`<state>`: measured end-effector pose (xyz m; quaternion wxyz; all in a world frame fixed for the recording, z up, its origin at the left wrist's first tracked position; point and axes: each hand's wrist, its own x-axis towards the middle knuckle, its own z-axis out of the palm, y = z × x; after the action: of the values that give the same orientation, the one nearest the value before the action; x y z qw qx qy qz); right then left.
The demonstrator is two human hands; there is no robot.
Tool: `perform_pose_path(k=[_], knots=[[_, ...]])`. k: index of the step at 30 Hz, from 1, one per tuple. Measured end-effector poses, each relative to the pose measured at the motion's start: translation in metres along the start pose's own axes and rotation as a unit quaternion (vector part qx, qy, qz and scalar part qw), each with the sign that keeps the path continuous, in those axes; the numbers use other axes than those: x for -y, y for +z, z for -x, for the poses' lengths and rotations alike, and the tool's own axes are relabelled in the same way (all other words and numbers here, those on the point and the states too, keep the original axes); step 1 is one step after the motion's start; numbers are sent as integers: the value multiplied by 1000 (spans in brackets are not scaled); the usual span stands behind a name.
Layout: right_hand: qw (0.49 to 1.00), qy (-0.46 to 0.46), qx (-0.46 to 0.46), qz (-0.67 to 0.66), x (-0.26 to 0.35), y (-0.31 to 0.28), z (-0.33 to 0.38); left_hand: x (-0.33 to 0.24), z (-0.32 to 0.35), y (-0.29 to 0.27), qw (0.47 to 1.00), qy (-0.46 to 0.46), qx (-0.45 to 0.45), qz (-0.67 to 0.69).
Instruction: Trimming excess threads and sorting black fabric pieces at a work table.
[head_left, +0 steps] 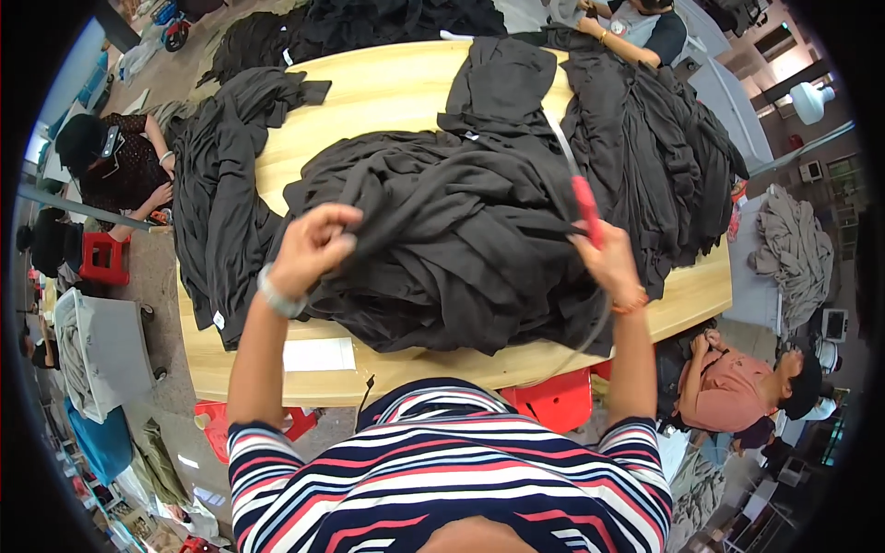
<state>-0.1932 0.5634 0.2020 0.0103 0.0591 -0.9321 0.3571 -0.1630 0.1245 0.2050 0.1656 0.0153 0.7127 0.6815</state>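
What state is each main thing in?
Dark cloth: heaped, crumpled
Red-handled tool: held, far end pointing away from the wearer
Right hand: closed on the handle
Left hand: fingers curled, grip unclear
Table: partly covered
White sheet: lying flat
White bin: open, cloth inside

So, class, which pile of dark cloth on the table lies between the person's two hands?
The middle pile, nearest the striped shirt: the left hand and the right hand flank it, while the left pile and right pile lie outside them.
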Motion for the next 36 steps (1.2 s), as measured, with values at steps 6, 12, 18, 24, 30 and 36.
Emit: perform_pose_path(k=[6, 12, 18, 24, 30, 36], knots=[[983, 97, 145, 61, -12, -31, 60, 34, 96, 27, 960, -210, 128, -135], [956, 81, -39, 281, 4, -15, 86, 10, 54, 74, 950, 126, -86, -274], [996, -22, -3, 91, 75, -16, 74, 37, -65, 93, 860, 348, -191, -321], [968, -57, 156, 187, 98, -15, 67, 84, -100, 91, 985, -2, -117, 128], [915, -90, 344, 190, 138, -21, 59, 97, -89, 89, 960, 1, -123, 251], [921, -69, 308, 226, 149, -20, 55, 108, -63, 92, 950, 45, -114, 287]])
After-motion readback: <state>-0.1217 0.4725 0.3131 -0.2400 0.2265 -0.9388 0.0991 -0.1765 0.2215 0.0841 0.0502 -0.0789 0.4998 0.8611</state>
